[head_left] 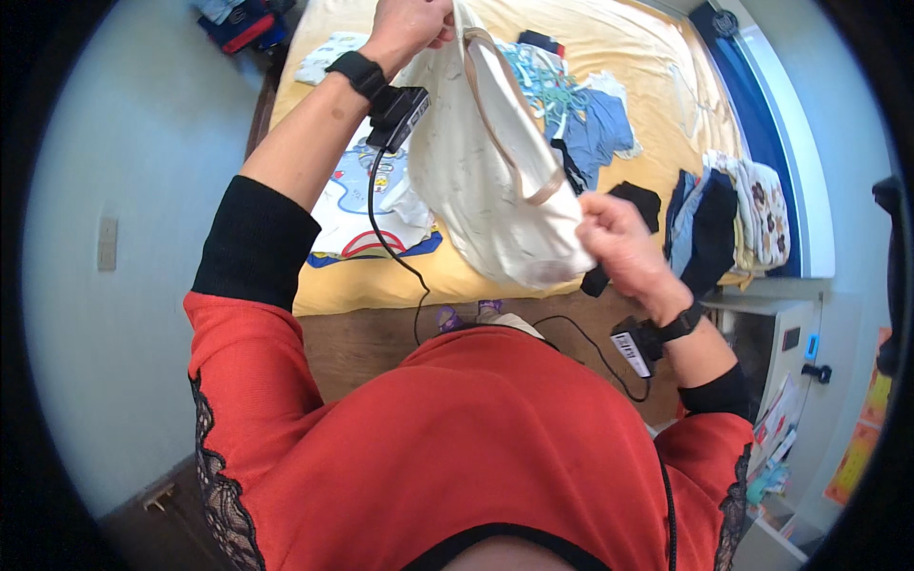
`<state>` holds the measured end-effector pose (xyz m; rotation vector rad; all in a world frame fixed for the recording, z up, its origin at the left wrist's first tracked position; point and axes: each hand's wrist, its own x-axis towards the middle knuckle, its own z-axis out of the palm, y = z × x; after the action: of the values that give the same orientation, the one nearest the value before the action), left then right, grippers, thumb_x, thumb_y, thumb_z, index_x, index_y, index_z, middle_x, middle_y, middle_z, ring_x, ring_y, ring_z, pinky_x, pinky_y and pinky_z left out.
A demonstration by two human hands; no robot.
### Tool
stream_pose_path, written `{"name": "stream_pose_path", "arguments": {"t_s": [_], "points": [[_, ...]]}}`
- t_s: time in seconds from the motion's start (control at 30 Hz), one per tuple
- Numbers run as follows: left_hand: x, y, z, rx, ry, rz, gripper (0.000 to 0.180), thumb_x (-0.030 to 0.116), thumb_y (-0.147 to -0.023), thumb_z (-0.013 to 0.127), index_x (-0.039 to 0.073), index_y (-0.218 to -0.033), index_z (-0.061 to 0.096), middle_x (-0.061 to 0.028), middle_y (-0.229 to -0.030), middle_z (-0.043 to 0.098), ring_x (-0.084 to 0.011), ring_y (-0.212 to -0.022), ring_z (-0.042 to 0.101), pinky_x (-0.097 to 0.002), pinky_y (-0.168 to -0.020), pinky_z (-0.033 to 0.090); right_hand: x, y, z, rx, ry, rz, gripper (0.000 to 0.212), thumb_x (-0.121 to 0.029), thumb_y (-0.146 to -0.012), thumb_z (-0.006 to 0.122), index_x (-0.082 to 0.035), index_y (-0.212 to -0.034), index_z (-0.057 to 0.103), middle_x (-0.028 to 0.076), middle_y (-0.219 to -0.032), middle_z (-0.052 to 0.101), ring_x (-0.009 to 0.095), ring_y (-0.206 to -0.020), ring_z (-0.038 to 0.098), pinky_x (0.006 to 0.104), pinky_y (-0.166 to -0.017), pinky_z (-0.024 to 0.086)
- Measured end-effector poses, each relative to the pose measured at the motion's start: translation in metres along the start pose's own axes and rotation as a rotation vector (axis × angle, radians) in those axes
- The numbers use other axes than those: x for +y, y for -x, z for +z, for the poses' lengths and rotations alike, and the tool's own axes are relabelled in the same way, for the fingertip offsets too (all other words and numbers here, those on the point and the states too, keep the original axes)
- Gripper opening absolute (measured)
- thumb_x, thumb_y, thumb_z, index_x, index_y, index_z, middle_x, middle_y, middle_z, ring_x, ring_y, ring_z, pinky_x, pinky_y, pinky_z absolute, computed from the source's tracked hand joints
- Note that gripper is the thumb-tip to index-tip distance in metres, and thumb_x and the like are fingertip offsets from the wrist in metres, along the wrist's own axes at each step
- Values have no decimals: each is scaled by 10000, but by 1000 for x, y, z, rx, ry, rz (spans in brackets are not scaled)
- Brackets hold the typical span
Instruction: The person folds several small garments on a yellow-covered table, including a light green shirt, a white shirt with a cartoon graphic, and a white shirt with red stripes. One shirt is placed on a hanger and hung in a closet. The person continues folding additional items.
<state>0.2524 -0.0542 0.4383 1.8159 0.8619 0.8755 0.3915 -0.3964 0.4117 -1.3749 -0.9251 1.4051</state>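
Note:
A white cloth bag (457, 181) with a long tan strap (495, 124) hangs stretched between my two hands above the bed. My left hand (411, 27), raised at the top of the view, is closed on its upper edge; part of that hand is cut off by the frame. Lower and to the right, my right hand (621, 240) pinches the bag's other end near the strap's end. Behind the bag, a white printed shirt (367, 205) lies partly covered on the bed.
The bed (381, 297) has a yellow sheet. Blue-grey clothing (598, 128) and turquoise straps (552, 86) lie in a heap on it. Folded clothes (709, 224) are stacked at the right edge. A black cable (381, 224) runs down from my left wrist device. A white cabinet (785, 333) stands right.

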Motion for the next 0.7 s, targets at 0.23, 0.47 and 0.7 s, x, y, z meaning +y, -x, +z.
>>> {"name": "stream_pose_path", "arguments": {"t_s": [0.23, 0.47, 0.7], "points": [[-1, 6, 177, -111, -305, 599, 226, 210, -895, 579, 75, -1016, 715, -183, -848, 714, -389, -804, 687, -438, -786, 561, 127, -5, 32, 256, -441, 155, 413, 26, -919, 486, -12, -1325, 555, 71, -1218, 667, 155, -1019, 682, 301, -848, 583], [-91, 201, 279, -741, -84, 300, 427, 101, -881, 600, 80, -1304, 551, -176, -1036, 712, -392, -979, 668, -479, -877, 521, 272, -21, 9, 491, -659, 480, 244, -86, -971, 540, -68, -1208, 591, 72, -1091, 684, 180, -857, 682, 303, -707, 563], [-222, 349, 221, -652, 372, -1390, 404, 463, -1018, 544, 94, -1161, 629, -58, -925, 706, -218, -674, 629, -342, -607, 519, 355, -42, -26, 325, -809, 639, 273, -51, -934, 563, -29, -1205, 590, 91, -1077, 685, 209, -872, 703, 319, -699, 605]]}}
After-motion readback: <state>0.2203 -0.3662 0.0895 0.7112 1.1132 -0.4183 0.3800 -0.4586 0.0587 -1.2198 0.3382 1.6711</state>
